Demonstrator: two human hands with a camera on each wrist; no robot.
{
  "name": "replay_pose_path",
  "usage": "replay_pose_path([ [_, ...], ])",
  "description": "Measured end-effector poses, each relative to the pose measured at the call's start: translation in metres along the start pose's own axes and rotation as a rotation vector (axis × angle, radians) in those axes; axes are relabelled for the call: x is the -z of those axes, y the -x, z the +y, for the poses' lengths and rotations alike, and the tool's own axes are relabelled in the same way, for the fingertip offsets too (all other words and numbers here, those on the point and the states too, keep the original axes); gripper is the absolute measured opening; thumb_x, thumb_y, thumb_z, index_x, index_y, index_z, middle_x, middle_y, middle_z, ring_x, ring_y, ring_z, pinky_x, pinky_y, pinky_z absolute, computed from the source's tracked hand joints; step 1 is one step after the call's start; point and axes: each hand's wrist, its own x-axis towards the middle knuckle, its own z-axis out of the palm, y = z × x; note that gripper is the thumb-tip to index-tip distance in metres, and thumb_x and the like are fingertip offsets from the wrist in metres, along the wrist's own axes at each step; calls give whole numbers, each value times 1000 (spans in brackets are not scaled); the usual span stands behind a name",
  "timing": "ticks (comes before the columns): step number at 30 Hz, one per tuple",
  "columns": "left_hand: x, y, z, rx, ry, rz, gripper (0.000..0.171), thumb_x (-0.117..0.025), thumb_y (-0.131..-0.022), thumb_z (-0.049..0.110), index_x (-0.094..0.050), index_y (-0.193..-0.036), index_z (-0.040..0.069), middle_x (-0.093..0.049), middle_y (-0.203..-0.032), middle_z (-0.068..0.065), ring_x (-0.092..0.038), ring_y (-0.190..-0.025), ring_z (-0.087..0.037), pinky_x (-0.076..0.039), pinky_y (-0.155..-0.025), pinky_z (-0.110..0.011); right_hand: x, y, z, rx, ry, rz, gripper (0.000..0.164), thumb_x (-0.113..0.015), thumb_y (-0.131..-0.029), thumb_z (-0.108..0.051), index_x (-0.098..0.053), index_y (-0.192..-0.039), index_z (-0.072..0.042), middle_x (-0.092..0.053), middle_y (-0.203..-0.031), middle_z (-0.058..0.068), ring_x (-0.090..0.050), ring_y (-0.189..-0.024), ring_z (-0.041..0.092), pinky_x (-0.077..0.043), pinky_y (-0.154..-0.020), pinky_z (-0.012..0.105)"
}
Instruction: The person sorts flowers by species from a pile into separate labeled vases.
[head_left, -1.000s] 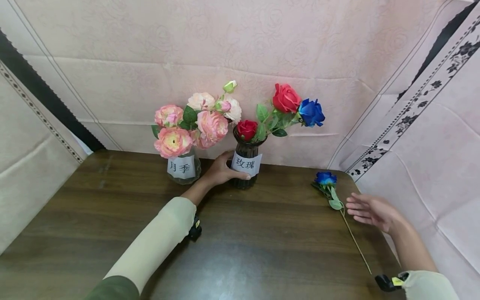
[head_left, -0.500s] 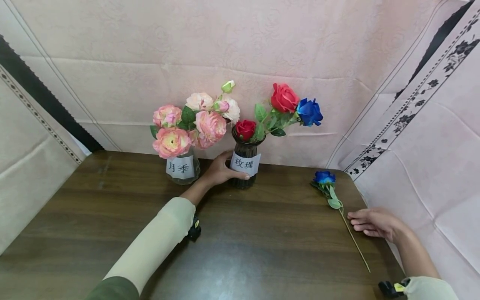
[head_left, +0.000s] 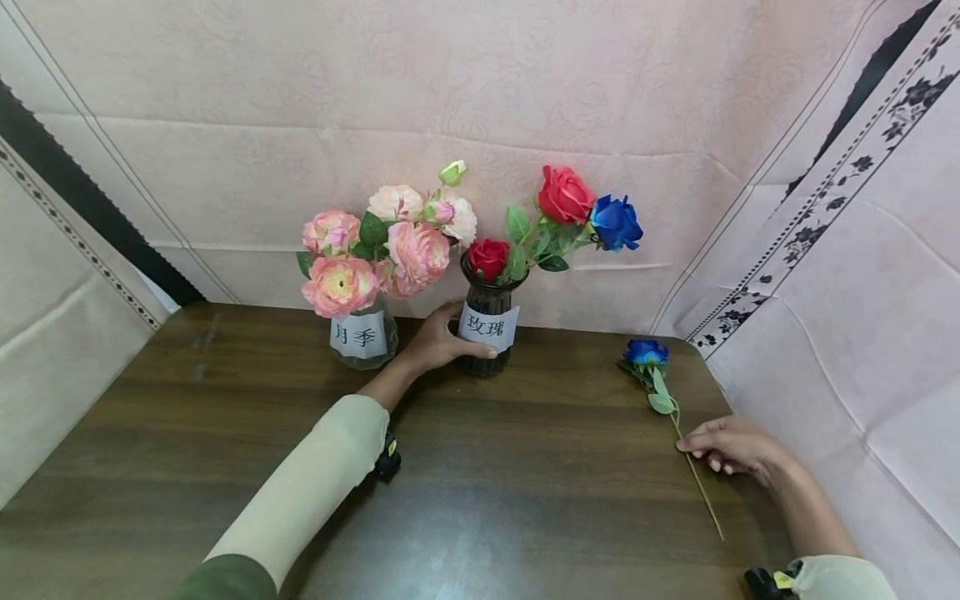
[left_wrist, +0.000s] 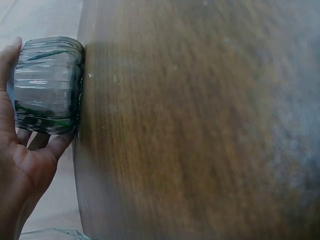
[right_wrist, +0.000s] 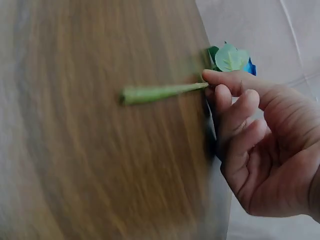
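Observation:
My left hand (head_left: 441, 340) grips the dark glass vase (head_left: 486, 367) round its lower body, thumb across the front below a white label. Two red roses (head_left: 566, 194) and a blue rose (head_left: 617, 222) stand in that vase. In the left wrist view the ribbed vase (left_wrist: 47, 82) shows green stems through its glass. At the right, my right hand (head_left: 731, 446) pinches the stem of a loose blue rose (head_left: 647, 352) between thumb and index finger. The right wrist view shows its green stem (right_wrist: 155, 93) jutting out past the fingertips, its leaves (right_wrist: 231, 57) behind the thumb.
Left of my left hand stands a clear glass vase (head_left: 363, 340) with a label, holding pink and pale flowers (head_left: 416, 257). Patterned pale cloth (head_left: 247, 183) hangs behind and beside the brown wooden table (head_left: 480, 475).
My right hand has come down and left to the loose rose's stem, and its extended fingers have closed to pinch it. The left hand stays on the dark vase.

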Motion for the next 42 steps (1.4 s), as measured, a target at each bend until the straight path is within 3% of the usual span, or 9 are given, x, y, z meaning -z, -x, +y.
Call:
replay_pose_path([
  [7,1,0,0,-1,-8,2,80,-103,-83,18,-65,-153,18,-72,-150,-8,-66,-143,-32,-45,-131,-59,-8,-4,-18,14,-86,-70,21,-69,-113,-29,-71,-101,-12,-72,-88,-6,-73,-78,7,-59,-67,22],
  [11,0,0,1,4,15,0,81,-102,-83,14,-64,-155,14,-72,-151,-13,-65,-143,-37,-44,-131,-61,-13,-6,-25,17,-209,-125,17,-64,-116,-23,-71,-114,-7,-81,-101,-2,-82,-93,12,-67,-79,26],
  [15,-1,-1,-1,0,42,-7,81,-102,-83,12,-64,-155,12,-72,-151,-16,-65,-144,-40,-43,-132,-62,-22,-10,-30,31,-318,-172,16,-61,-117,-18,-69,-122,-5,-83,-106,0,-83,-97,14,-69,-85,29],
  [21,-1,0,-1,7,24,-9,80,-102,-83,15,-64,-154,15,-72,-150,-12,-65,-143,-36,-44,-131,-61,-35,-14,-37,60,-389,-189,34,-63,-117,-18,-63,-145,2,-81,-111,1,-82,-104,16,-70,-92,33],
  [28,-1,1,1,11,11,-11,79,-102,-84,18,-64,-153,17,-72,-151,-10,-65,-144,-34,-44,-132,-60,-55,-18,-49,123,-605,-197,17,-58,-116,-5,-65,-131,-4,-80,-113,4,-83,-108,19,-69,-99,38],
  [33,0,2,1,8,9,-10,79,-102,-85,18,-63,-154,16,-72,-151,-10,-65,-144,-34,-44,-132,-60,-72,-22,-60,192,-725,-191,15,-54,-117,0,-66,-124,-5,-80,-114,5,-83,-110,19,-69,-101,38],
  [42,-1,0,-1,5,25,-5,80,-102,-83,14,-64,-153,15,-72,-150,-13,-65,-143,-37,-44,-131,-62,-95,-25,-72,214,-896,-39,13,-55,-118,-5,-66,-119,-11,-82,-114,5,-84,-109,19,-69,-100,37],
])
